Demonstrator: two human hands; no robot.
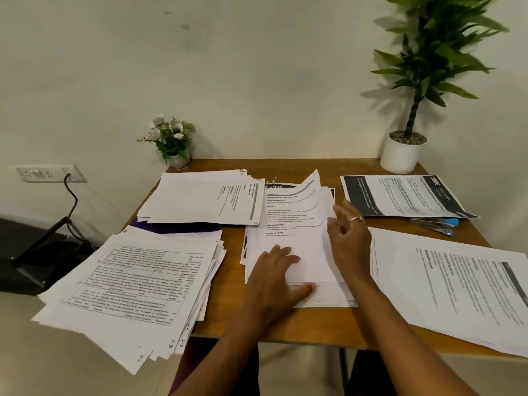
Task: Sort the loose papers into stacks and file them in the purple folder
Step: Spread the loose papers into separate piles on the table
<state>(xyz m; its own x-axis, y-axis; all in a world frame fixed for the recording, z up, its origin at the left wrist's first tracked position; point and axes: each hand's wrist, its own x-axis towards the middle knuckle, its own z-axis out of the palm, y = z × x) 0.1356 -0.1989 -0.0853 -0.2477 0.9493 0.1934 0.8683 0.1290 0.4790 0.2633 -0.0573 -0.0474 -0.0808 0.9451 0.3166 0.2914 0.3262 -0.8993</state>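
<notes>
Currently five paper stacks on the table (285, 324).

Left hand (274, 270) lies flat, fingers straight, pressing the near part of the centre stack (294, 238). Right hand (348, 241), ring on one finger, is at that stack's right edge with fingers loosely spread. Can't tell if the thumb is pinching a sheet or only touching it. The top sheet's far right corner is lifted and curled.

Purple folder (177, 225): only a sliver shows, mid-left on the table. It's pinned under the far-left stack (205, 195) and just beyond the near-left stack (134, 287).

Other stacks:
- Near-left stack: printed tables on the top sheet, fanned out, overhanging the table's left and near edges.
- Far-left stack: sheets turned sideways, roughly squared, touching the centre stack's far left corner.
- Far-right stack (400, 195): dark-banded top sheet, turned sideways.
- Near-right stack (457, 281): sideways, overhanging the near right edge, just beside the right wrist.

Small grey-and-blue items (437, 224) lie at the far-right stack's near edge, too small to identify.

Flower pot (174, 138) sits at the far left corner and a plant (403, 152) in a white pot at the far right. Wall socket (48, 174) with a black cable is left of the table.
</notes>
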